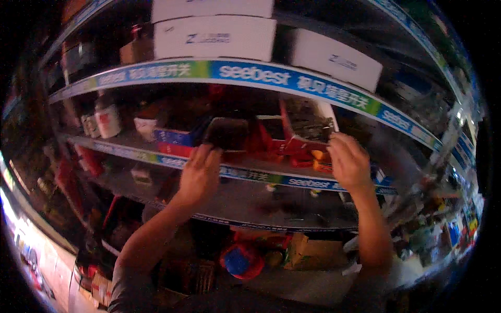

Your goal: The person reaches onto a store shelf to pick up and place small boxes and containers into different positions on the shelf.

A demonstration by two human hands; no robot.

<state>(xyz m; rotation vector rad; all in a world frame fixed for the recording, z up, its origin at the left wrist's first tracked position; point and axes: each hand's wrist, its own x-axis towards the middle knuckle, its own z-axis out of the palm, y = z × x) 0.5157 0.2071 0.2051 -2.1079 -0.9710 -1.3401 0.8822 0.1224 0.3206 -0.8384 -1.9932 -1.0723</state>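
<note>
My left hand (pixel 200 170) reaches up to the middle shelf, its fingertips at the lower left corner of a dark box-like container (pixel 227 135). Blur and shadow hide whether the fingers grip it. Over on the right, my right hand (pixel 351 164) has its thumb and fingers pinched at the lower right corner of an open box (pixel 309 121) with a pale rim. That box leans so that its dark, jumbled contents show. Between the hands lie a red case-like object (pixel 270 131) and small red and yellow items (pixel 309 159), too blurred to name.
White cartons (pixel 213 39) stand on the shelf above, behind a printed edge strip (pixel 254 74). A blue and red box (pixel 174 141) and a white bottle (pixel 107 119) are left of my hands. Below are a blue and red round object (pixel 240 261) and a cardboard box (pixel 317 252).
</note>
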